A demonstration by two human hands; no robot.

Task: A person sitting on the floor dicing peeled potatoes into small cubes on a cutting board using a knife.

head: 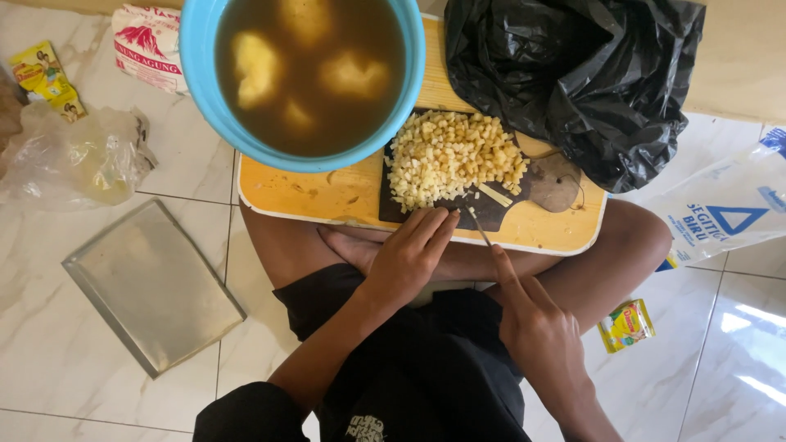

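Right hand fingers grip a knife, left hand fingers pressed together; blue bowl holds brown liquid.

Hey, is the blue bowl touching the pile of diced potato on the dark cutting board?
Cannot tell. In the head view the blue bowl rim overlaps the diced potato pile's upper left edge, hiding any contact or gap.
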